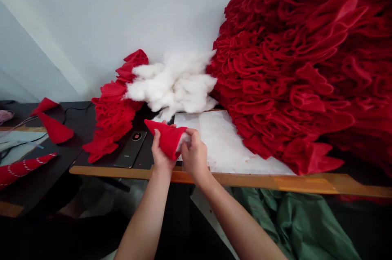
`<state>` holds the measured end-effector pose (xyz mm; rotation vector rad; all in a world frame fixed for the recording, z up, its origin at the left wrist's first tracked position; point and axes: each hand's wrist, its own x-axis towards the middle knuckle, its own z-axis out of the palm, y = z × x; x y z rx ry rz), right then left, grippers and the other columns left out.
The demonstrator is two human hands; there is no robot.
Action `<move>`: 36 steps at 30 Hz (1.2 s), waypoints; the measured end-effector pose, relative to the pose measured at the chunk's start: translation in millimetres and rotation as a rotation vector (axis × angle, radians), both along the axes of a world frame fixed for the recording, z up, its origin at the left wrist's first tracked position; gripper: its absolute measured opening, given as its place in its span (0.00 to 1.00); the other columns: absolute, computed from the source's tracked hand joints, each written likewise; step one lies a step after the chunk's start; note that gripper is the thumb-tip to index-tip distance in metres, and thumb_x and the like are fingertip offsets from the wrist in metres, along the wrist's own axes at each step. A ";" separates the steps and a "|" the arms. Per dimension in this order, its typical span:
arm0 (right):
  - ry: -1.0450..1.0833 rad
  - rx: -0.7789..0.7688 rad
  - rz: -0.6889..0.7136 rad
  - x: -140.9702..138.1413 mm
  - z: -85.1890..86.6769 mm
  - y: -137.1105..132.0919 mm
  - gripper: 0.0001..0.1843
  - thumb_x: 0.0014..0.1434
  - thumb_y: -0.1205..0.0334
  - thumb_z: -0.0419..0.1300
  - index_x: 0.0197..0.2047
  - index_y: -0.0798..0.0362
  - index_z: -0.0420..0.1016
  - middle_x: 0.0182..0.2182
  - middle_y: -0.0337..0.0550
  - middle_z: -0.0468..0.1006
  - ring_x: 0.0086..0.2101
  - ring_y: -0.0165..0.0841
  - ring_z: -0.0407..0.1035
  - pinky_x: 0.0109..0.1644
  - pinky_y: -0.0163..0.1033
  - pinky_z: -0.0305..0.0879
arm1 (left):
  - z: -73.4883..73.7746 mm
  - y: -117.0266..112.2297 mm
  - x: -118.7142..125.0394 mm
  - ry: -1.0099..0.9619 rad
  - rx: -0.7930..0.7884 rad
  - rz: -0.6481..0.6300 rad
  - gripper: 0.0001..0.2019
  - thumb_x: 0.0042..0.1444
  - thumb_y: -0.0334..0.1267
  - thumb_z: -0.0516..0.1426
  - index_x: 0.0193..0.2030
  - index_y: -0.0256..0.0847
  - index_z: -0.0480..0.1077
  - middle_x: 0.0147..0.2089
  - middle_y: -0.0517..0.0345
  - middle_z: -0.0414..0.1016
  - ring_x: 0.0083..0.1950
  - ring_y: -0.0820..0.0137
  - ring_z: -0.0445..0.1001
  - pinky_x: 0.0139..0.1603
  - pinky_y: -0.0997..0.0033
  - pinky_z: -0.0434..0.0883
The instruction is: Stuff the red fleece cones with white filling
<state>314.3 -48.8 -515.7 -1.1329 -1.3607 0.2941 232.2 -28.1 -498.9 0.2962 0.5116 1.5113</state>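
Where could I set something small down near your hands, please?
The broadest bare patch is the flat white sheet, between the right hand and the tall red fabric pile. A narrow black tabletop strip shows between the dark rectangular smartphone and the left hand. Behind is crowded: fluffy white stuffing lies between that pile and a smaller red fabric heap.

red fabric cone [168, 140] held aslant, narrow tip to the upper left, wide mouth toward the right; sides rounded out, surface plain and fairly smooth. white fluffy stuffing [183, 138] sits at the mouth, partly showing past the rim; depth inside is hidden.
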 end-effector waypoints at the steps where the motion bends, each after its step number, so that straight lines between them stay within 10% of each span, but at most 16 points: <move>1: -0.035 0.058 -0.065 -1.2 0.1 0.0 0.17 0.49 0.72 0.47 0.42 0.54 0.69 0.36 0.47 0.73 0.35 0.37 0.69 0.39 0.42 0.70 | 0.3 -1.4 1.4 0.002 0.004 -0.004 0.16 0.59 0.49 0.51 0.47 0.42 0.70 0.37 0.53 0.78 0.36 0.65 0.77 0.39 0.67 0.74; 5: -0.075 0.134 -0.215 -0.4 -0.1 1.4 0.12 0.48 0.72 0.49 0.34 0.54 0.71 0.42 0.51 0.64 0.41 0.41 0.62 0.44 0.48 0.67 | -2.0 -5.1 4.0 0.002 -0.004 -0.018 0.17 0.59 0.50 0.52 0.48 0.43 0.69 0.38 0.54 0.78 0.37 0.66 0.77 0.42 0.66 0.74; 8: -0.106 0.130 -0.058 7.4 1.9 3.0 0.14 0.47 0.75 0.48 0.32 0.54 0.72 0.46 0.51 0.65 0.42 0.39 0.63 0.43 0.45 0.67 | -3.9 -6.2 3.7 -0.002 -0.012 -0.076 0.18 0.59 0.50 0.52 0.48 0.41 0.69 0.38 0.52 0.78 0.37 0.65 0.78 0.41 0.66 0.74; 13: -0.080 0.069 -0.043 19.8 6.0 8.2 0.11 0.49 0.75 0.48 0.29 0.54 0.69 0.29 0.42 0.68 0.30 0.33 0.65 0.34 0.36 0.65 | -7.1 -3.7 10.6 0.063 -0.036 -0.121 0.16 0.58 0.47 0.54 0.47 0.38 0.69 0.39 0.51 0.77 0.37 0.68 0.76 0.38 0.71 0.72; 19: -0.420 0.251 -0.159 39.7 5.4 17.2 0.13 0.51 0.75 0.47 0.32 0.54 0.71 0.32 0.45 0.68 0.32 0.34 0.65 0.32 0.35 0.64 | -16.6 -3.8 10.7 0.514 -0.003 0.217 0.20 0.46 0.44 0.65 0.45 0.42 0.66 0.38 0.61 0.71 0.37 0.74 0.71 0.38 0.76 0.68; 25: -0.626 0.203 -0.041 50.1 15.4 20.0 0.12 0.57 0.72 0.49 0.33 0.53 0.72 0.32 0.46 0.68 0.32 0.36 0.65 0.31 0.37 0.63 | -9.3 -6.8 7.5 1.079 0.367 0.173 0.11 0.49 0.40 0.61 0.39 0.40 0.69 0.38 0.58 0.71 0.40 0.71 0.69 0.42 0.72 0.67; 31: -0.306 0.118 0.245 66.6 15.3 0.7 0.19 0.57 0.68 0.56 0.53 0.50 0.67 0.46 0.49 0.68 0.45 0.40 0.66 0.47 0.45 0.68 | -17.1 -0.4 3.4 1.262 0.344 0.319 0.06 0.49 0.31 0.55 0.36 0.41 0.66 0.35 0.61 0.69 0.37 0.71 0.67 0.41 0.71 0.64; 36: -0.062 0.009 0.176 72.5 -5.0 -18.0 0.12 0.58 0.67 0.57 0.46 0.50 0.72 0.38 0.45 0.72 0.36 0.36 0.69 0.36 0.40 0.69 | -22.1 -0.3 4.3 1.281 0.339 0.304 0.08 0.48 0.29 0.54 0.36 0.41 0.65 0.34 0.62 0.68 0.36 0.72 0.67 0.39 0.73 0.64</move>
